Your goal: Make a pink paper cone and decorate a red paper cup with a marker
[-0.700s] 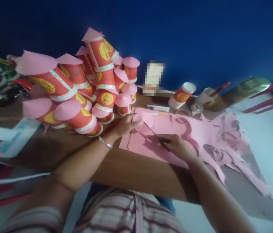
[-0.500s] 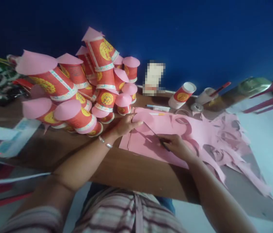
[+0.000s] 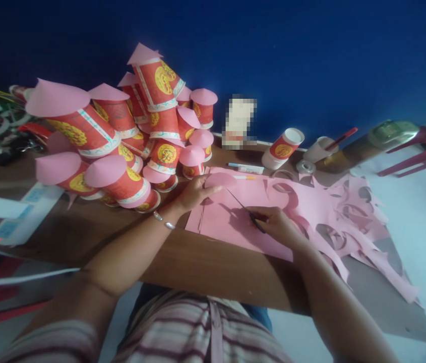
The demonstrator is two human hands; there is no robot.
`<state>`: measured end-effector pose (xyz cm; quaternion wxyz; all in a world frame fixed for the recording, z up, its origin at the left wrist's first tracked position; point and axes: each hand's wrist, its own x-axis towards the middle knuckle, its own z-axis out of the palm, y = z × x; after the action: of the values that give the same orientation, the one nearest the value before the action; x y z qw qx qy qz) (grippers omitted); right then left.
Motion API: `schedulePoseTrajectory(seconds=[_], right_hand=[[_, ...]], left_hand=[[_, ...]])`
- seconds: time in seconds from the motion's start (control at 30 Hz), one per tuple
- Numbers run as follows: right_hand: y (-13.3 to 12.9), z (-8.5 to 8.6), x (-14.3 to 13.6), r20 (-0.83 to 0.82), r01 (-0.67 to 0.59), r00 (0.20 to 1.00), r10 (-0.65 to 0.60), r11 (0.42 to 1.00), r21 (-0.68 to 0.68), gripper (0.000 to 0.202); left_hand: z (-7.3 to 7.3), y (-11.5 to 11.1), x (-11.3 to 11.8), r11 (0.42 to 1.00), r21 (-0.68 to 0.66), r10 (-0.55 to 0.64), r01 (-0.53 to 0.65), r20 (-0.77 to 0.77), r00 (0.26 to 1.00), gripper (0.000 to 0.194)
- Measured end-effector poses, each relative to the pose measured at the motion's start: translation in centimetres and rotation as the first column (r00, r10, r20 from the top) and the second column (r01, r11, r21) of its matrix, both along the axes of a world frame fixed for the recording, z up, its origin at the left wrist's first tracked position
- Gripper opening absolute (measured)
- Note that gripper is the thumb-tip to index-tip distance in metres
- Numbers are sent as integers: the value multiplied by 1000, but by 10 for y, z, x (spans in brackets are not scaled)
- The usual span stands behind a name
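My left hand point(image 3: 196, 193), a silver bracelet at its wrist, pinches a round pink paper piece point(image 3: 222, 180) between thumb and fingers. My right hand point(image 3: 273, 222) is closed on the dark handles of a pair of scissors point(image 3: 252, 216), whose thin blades point up and left to the edge of the round piece. Whether the blades are parted is too small to tell. Beneath both lie flat pink sheets point(image 3: 216, 222) on the brown table point(image 3: 205, 267).
Red paper cups with pink cone tops point(image 3: 118, 176) are heaped at the left. Pink paper scraps point(image 3: 349, 217) spread to the right. Along the back stand a red and white cup point(image 3: 284, 149), a pen point(image 3: 245, 168), a tape roll point(image 3: 305, 167) and a white cup point(image 3: 317, 150).
The round paper piece is tilted flatter in my left hand. My right hand with the scissors has shifted slightly left and up. The heap of cups is unchanged.
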<state>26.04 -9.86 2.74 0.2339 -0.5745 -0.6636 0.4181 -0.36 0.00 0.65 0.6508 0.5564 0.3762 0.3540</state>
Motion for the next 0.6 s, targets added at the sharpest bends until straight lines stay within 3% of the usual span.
schedulePoseTrajectory(seconds=[0.17,0.33,0.43,0.53,0.6], right_hand=[[3,-4,6,363,73,926,-102,993,93,25],[-3,-1,5,508,27,851,-134,977,211,24],[-8,11,7,654,-18,747,-120,979,201,24],[-15,22,16,783,-74,617,-80,985,159,24],[-19,24,24,817,-115,576,-26,987,112,27]], left_hand=[[1,0,1,985,-116,126,-124,9,992,54],[0,2,2,992,-44,116,-115,24,993,45],[0,4,3,993,58,102,-104,42,994,43],[2,3,5,995,23,93,-95,68,993,43],[3,2,6,996,-6,91,-91,65,994,51]])
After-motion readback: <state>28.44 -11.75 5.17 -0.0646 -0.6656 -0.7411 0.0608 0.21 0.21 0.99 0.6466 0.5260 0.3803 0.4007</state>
